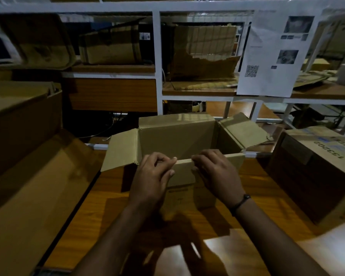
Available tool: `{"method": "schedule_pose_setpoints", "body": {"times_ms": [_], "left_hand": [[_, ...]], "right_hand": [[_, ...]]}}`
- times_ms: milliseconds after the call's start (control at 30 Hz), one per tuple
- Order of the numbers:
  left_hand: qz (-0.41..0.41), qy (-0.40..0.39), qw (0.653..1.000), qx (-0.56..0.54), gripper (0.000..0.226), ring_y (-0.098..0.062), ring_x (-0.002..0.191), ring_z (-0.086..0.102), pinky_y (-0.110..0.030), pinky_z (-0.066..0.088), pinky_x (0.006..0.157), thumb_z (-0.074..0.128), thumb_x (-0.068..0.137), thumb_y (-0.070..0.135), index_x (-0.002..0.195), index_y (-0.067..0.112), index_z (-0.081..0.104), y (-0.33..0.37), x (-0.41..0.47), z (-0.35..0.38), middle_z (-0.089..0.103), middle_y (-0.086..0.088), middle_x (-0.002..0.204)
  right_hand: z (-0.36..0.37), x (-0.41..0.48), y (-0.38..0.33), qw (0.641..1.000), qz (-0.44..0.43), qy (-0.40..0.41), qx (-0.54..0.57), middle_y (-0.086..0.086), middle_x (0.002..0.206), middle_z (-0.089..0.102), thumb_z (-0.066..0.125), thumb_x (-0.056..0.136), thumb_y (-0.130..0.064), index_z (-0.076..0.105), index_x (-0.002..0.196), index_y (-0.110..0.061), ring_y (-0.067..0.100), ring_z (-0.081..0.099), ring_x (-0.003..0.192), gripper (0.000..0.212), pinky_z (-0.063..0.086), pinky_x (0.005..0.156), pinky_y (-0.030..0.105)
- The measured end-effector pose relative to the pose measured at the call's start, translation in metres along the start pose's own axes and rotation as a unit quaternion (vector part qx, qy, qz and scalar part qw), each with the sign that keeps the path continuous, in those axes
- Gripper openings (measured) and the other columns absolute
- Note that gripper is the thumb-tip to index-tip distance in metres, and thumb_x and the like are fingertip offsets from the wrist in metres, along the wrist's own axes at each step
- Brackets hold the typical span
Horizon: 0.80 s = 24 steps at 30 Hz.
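Dim, warm-toned view (edges bowed, blurred), hard shadows on the table.

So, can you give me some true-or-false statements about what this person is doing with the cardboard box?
1. The left hand and right hand both hold the near flap of the cardboard box. True.
2. The box is taped shut. False: its top flaps stand open.
3. A dark band sits on the right wrist. True.
4. The box stands on a metal tray. False: it stands on a wooden table.
5. A printed sheet with a square code hangs on the white shelf frame behind. True.
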State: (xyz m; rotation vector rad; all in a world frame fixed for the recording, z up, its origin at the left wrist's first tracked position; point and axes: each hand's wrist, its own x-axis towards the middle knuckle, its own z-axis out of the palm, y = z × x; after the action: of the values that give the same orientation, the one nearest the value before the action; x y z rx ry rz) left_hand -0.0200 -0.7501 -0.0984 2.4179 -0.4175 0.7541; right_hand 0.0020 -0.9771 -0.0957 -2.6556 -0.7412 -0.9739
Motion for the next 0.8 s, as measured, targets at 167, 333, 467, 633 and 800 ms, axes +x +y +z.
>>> {"method": "schedule_pose_setpoints", "body": {"times_ms": [167, 333, 467, 633, 800], "left_hand": [[-0.029, -0.002, 0.999, -0.029, 0.036, -0.008, 0.106, 0.047, -0.034, 0.053, 0.087, 0.072, 0.091, 0.021, 0.127, 0.028, 0.071, 0.002, 0.003, -0.001, 0.055, 0.011, 0.114], [-0.031, -0.009, 0.999, -0.038, 0.037, -0.006, 0.104, 0.047, -0.031, 0.053, 0.086, 0.075, 0.089, 0.020, 0.124, 0.030, 0.071, -0.001, 0.007, -0.004, 0.054, 0.014, 0.111], [-0.018, -0.026, 0.999, -0.041, 0.038, -0.007, 0.103, 0.053, -0.034, 0.057, 0.084, 0.079, 0.084, 0.021, 0.119, 0.034, 0.072, -0.026, 0.009, -0.016, 0.056, 0.015, 0.109], [-0.018, -0.046, 0.997, -0.056, 0.037, -0.007, 0.103, 0.054, -0.041, 0.058, 0.083, 0.081, 0.082, 0.023, 0.116, 0.036, 0.072, -0.037, 0.007, -0.026, 0.057, 0.014, 0.108], [0.016, -0.037, 0.995, 0.096, 0.030, -0.037, 0.153, 0.013, -0.065, 0.010, 0.123, 0.067, 0.091, 0.045, 0.120, 0.044, 0.062, -0.036, 0.000, -0.024, 0.037, 0.001, 0.153]], "right_hand": [[-0.008, -0.009, 0.034, 1.000, 0.016, 0.011, -0.003, 0.011, 0.111, 0.067, 0.066, 0.089, -0.028, 0.070, 0.114, -0.011, 0.024, 0.063, 0.095, 0.031, 0.058, 0.072, 0.036], [-0.011, -0.001, 0.028, 1.000, 0.028, 0.000, 0.005, 0.006, 0.104, 0.066, 0.071, 0.086, -0.029, 0.071, 0.109, -0.014, 0.020, 0.059, 0.087, 0.028, 0.055, 0.066, 0.033], [-0.021, -0.013, 0.037, 0.999, 0.033, -0.029, -0.009, 0.003, 0.100, 0.067, 0.064, 0.089, -0.037, 0.071, 0.113, -0.018, 0.016, 0.061, 0.084, 0.031, 0.048, 0.067, 0.024], [-0.027, -0.031, 0.041, 0.999, 0.022, -0.011, -0.035, 0.004, 0.095, 0.068, 0.051, 0.098, -0.045, 0.071, 0.109, -0.016, 0.018, 0.062, 0.082, 0.037, 0.047, 0.070, 0.025], [-0.025, -0.036, 0.044, 0.991, 0.123, -0.045, -0.027, 0.008, 0.142, 0.054, 0.045, 0.093, -0.069, 0.066, 0.108, -0.026, 0.036, 0.042, 0.137, 0.050, 0.034, 0.111, 0.064]]}}
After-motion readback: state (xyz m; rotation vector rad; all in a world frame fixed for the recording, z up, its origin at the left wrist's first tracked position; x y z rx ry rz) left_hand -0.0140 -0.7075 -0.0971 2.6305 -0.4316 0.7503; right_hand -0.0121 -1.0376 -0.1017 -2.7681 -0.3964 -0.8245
